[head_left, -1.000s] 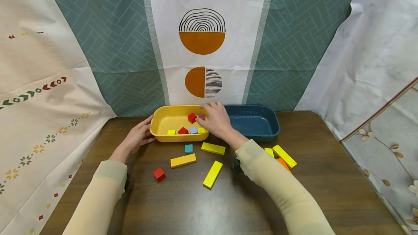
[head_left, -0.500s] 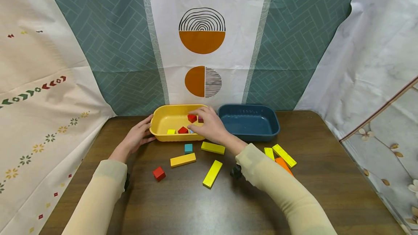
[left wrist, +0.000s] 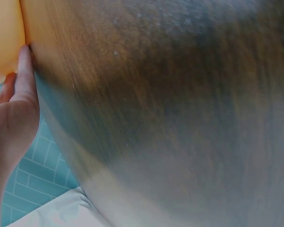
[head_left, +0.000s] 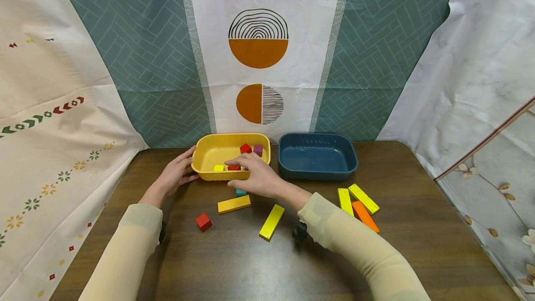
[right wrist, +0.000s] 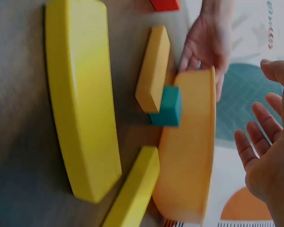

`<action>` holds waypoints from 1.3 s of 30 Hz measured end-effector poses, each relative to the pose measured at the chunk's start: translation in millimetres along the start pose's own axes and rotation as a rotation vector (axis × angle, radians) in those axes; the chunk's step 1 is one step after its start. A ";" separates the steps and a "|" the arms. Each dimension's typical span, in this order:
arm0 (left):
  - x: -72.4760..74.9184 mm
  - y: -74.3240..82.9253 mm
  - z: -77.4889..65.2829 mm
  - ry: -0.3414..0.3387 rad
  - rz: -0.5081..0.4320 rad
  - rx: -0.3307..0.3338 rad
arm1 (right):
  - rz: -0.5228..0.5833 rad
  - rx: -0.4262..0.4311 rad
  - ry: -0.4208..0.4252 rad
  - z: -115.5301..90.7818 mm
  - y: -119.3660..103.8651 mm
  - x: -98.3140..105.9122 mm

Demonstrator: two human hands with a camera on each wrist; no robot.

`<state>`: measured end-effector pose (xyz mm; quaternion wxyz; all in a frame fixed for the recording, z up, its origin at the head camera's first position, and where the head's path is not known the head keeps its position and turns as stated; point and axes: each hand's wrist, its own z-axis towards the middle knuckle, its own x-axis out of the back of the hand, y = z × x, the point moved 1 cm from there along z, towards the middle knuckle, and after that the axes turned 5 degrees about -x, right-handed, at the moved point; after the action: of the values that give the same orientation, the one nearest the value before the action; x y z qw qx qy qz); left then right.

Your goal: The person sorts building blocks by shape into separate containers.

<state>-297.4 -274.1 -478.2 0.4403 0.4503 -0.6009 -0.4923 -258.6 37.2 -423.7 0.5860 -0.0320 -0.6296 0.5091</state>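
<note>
A person's right hand hovers at the near rim of a yellow tray in the centre of the frame, thumb and fingers spread apart and holding nothing. A teal cube, partly hidden by that hand in the head view, sits on the tabletop just below the thumb in the frame, between the tray and an amber block whose long axis runs nearly level. The left hand, farther from the cube, rests extended fingers against the tray's left end.
</note>
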 end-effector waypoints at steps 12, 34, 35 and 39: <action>-8.5 15.7 -10.7 -0.010 -0.009 0.001 | -0.074 0.115 -0.199 -8.6 -10.4 -32.1; -10.4 22.2 -15.4 -0.012 -0.033 0.010 | -0.387 0.163 -0.313 -2.3 -16.6 -77.0; -10.2 22.3 -15.5 -0.013 -0.034 0.008 | -0.391 0.162 -0.312 -1.3 -16.1 -78.5; -9.9 22.4 -15.4 -0.017 -0.044 0.003 | -0.406 0.167 -0.305 1.7 -14.8 -83.0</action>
<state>-282.8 -265.0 -455.0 0.4238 0.4598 -0.5952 -0.5047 -225.8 -23.8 -471.8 0.5752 0.2203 -0.6599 0.4303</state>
